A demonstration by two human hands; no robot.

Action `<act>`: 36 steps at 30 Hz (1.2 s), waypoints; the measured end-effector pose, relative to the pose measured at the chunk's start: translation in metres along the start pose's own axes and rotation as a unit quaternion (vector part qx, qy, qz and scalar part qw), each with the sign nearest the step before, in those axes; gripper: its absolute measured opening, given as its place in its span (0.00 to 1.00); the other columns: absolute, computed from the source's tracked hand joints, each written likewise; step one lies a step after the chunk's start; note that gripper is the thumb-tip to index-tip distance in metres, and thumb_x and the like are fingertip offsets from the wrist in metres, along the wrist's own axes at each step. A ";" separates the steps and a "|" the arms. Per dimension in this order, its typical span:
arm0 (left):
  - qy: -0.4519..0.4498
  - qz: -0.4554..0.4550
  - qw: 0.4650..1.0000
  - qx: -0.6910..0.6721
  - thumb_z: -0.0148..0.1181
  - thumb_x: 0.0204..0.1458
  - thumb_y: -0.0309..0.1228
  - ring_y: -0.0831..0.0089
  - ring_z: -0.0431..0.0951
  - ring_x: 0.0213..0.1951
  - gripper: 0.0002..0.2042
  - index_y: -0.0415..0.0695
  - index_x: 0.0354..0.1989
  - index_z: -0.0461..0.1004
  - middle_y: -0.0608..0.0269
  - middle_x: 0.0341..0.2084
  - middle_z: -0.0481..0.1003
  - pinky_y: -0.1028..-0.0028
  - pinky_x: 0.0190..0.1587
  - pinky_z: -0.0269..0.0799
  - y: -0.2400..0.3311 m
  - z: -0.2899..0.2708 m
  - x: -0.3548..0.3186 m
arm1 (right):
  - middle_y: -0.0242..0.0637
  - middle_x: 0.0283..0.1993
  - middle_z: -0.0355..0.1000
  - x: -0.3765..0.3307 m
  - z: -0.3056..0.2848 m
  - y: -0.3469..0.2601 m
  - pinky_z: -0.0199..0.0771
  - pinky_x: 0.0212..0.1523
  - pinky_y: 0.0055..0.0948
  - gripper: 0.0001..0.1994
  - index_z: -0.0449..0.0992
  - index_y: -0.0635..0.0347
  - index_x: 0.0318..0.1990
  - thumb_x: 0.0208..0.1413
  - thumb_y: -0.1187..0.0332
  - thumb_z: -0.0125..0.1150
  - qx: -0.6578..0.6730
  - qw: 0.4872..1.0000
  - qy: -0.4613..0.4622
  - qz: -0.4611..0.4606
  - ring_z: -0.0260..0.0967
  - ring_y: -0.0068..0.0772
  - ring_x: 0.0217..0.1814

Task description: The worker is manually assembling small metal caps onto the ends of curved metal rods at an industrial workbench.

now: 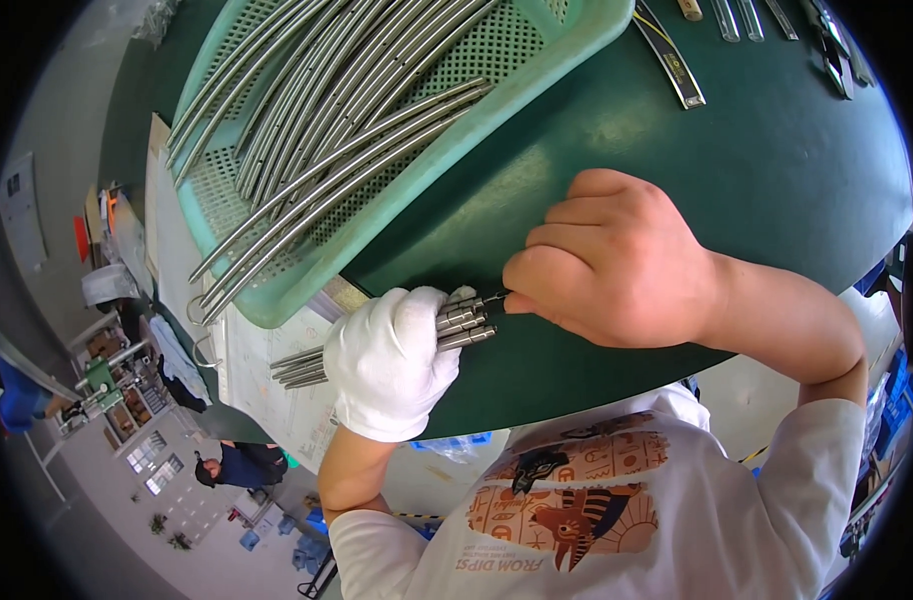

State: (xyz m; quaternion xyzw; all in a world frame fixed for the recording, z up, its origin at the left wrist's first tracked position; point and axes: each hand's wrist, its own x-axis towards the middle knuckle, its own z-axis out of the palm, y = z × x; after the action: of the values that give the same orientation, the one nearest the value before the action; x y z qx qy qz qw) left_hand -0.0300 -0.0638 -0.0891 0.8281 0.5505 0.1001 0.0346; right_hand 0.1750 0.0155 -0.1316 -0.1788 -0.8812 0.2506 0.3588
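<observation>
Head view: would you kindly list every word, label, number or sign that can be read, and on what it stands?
White shirt: printed lettering, upside down here, wording withheld; the smaller line is too small to read.
Flat dark tool: pale marks, too small to read.
White paper: faint marks, too small to read.
Pale sheet at left: dark marks, too blurred to read.
Metal rods in the gloved left hand: no text visible.

Stretches across a dark green tabletop (777,190) with a soft sheen, drops to pale floor (745,380) and recedes leftward to window-like panes (164,474)
</observation>
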 end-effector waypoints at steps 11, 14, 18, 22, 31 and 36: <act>0.002 0.000 1.000 0.017 0.65 0.37 0.32 0.65 0.67 0.17 0.13 0.47 0.31 0.69 0.65 0.16 0.64 0.67 0.19 0.62 0.001 0.001 -0.001 | 0.31 0.13 0.61 0.001 -0.002 -0.001 0.64 0.24 0.29 0.13 0.63 0.58 0.21 0.43 0.64 0.61 -0.024 0.999 -0.025 0.013 0.64 0.33 0.18; -0.001 -0.004 1.000 0.018 0.65 0.35 0.32 0.64 0.68 0.17 0.14 0.47 0.31 0.69 0.65 0.17 0.65 0.67 0.19 0.62 0.001 0.002 -0.001 | 0.31 0.13 0.61 0.006 -0.009 -0.005 0.65 0.25 0.30 0.13 0.62 0.58 0.21 0.43 0.64 0.61 -0.025 0.997 -0.064 0.038 0.64 0.34 0.18; 0.012 -0.001 1.000 0.016 0.65 0.34 0.32 0.64 0.68 0.17 0.14 0.47 0.31 0.69 0.65 0.17 0.65 0.67 0.20 0.63 0.000 0.003 -0.001 | 0.32 0.20 0.63 0.005 -0.009 -0.001 0.59 0.24 0.31 0.14 0.65 0.57 0.25 0.36 0.65 0.66 0.024 0.998 -0.039 0.052 0.62 0.34 0.19; -0.007 -0.007 1.000 0.010 0.65 0.36 0.33 0.65 0.68 0.17 0.13 0.48 0.30 0.69 0.65 0.16 0.65 0.67 0.19 0.62 0.000 0.002 0.000 | 0.32 0.21 0.63 0.003 -0.013 0.006 0.58 0.24 0.31 0.13 0.65 0.57 0.25 0.35 0.66 0.65 -0.010 0.998 -0.060 0.002 0.62 0.35 0.20; 0.001 -0.009 1.000 0.015 0.64 0.40 0.34 0.66 0.68 0.15 0.11 0.48 0.29 0.68 0.66 0.16 0.64 0.68 0.17 0.62 0.000 0.003 0.000 | 0.30 0.20 0.61 0.004 -0.015 0.010 0.58 0.24 0.31 0.12 0.67 0.56 0.27 0.38 0.65 0.66 -0.014 0.995 -0.099 -0.027 0.61 0.34 0.20; -0.016 -0.013 1.000 0.008 0.64 0.37 0.34 0.66 0.68 0.16 0.12 0.48 0.30 0.69 0.66 0.16 0.65 0.67 0.18 0.63 0.000 0.001 0.001 | 0.30 0.21 0.62 0.007 -0.015 0.008 0.58 0.24 0.32 0.11 0.67 0.56 0.27 0.39 0.66 0.64 0.010 0.999 -0.046 -0.008 0.61 0.33 0.20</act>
State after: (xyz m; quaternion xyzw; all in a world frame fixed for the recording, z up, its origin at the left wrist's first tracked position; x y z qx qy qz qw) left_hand -0.0296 -0.0627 -0.0905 0.8225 0.5615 0.0822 0.0377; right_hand 0.1824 0.0303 -0.1229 -0.1570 -0.8956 0.2642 0.3215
